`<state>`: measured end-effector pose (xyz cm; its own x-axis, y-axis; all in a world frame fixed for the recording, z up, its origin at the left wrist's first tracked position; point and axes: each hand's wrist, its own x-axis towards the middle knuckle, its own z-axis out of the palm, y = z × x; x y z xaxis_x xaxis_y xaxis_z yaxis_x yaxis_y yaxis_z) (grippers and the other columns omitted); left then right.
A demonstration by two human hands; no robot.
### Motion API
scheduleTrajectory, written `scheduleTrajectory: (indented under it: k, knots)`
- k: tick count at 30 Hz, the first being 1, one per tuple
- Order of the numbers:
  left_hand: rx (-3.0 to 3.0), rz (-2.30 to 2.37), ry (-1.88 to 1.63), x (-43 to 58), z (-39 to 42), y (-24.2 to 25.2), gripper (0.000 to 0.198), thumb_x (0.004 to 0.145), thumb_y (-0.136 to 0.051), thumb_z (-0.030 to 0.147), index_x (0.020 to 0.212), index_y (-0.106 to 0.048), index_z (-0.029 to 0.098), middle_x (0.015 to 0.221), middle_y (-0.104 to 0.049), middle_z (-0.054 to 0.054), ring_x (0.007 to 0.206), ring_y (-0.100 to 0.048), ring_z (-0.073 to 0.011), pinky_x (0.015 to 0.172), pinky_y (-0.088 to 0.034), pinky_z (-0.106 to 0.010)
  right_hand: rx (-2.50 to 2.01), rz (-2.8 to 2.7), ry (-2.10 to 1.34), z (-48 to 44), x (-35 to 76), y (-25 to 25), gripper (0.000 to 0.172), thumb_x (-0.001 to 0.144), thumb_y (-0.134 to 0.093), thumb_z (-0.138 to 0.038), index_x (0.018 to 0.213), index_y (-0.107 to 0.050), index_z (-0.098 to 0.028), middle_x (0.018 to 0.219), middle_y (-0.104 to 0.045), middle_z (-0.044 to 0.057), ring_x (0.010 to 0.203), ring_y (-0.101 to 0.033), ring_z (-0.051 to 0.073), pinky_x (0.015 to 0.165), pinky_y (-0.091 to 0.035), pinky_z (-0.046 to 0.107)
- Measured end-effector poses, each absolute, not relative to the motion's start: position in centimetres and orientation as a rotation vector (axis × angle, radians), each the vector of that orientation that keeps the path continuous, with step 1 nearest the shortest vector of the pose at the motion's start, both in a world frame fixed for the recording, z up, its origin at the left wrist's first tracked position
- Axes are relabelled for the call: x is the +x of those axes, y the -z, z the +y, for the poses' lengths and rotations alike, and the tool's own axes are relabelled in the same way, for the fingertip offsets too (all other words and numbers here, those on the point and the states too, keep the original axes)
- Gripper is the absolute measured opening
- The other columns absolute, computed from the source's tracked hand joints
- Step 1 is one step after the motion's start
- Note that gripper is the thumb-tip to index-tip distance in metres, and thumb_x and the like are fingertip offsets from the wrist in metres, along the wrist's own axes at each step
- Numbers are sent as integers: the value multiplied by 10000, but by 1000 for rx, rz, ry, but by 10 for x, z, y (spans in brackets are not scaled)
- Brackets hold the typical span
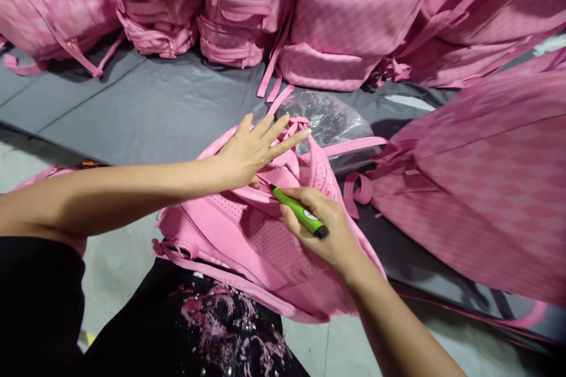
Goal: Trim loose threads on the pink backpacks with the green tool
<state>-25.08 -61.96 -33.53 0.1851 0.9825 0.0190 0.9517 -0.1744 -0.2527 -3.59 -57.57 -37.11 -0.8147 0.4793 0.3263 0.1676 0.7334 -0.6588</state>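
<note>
A pink backpack [260,241] lies on my lap with its mesh back panel up and its straps toward the far side. My left hand [252,150] rests flat on the bag's upper part, fingers stretched out and spread. My right hand [322,227] is closed round a green tool with a black end [300,214], its tip pointing at the strap area just below my left hand.
Several pink backpacks [354,29] are piled along the far side on a dark grey sheet [154,106]. Another big pink bag [490,182] lies at the right. A crumpled clear plastic bag [327,118] sits behind the backpack. Pale floor shows at the bottom left.
</note>
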Motion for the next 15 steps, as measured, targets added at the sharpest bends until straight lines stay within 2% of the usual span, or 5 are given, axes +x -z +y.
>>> scheduleTrajectory:
  k: [3,7,12,15]
  knots:
    - [-2258,-1901,-176,-249,-617,336,1021,884,-649,353,1624,34,182,1645,-227,-193,1423,-343,-373,1110,-334,-533,-476,-2602,-1025,-560,-34,352,253,943,-609,-287,1171,-692,-216,1102,-758,59,940,-727,192,851,-574,324]
    - [-2279,-1922,-189,-251,-613,339,960,900,-597,307,1624,20,181,1656,-206,-173,1441,-301,-375,1124,-308,-531,-493,-2750,-1103,-547,-45,340,347,947,-624,-415,1211,-712,-208,1152,-762,64,1014,-720,229,898,-572,364]
    - [-2241,-1968,-222,-253,-607,343,965,890,-626,389,1617,-52,119,1657,-206,-182,1427,-304,-370,1120,-324,-508,-551,-2919,-615,-555,-60,341,276,943,-563,-276,1109,-759,-174,998,-784,102,899,-725,287,790,-575,436]
    - [-2229,-1969,-222,-253,-604,345,924,913,-594,411,1615,-73,112,1661,-196,-180,1421,-316,-360,1127,-322,-503,-523,-2916,-460,-558,-56,344,279,929,-570,-243,1116,-755,-149,1042,-781,118,924,-726,305,807,-576,457]
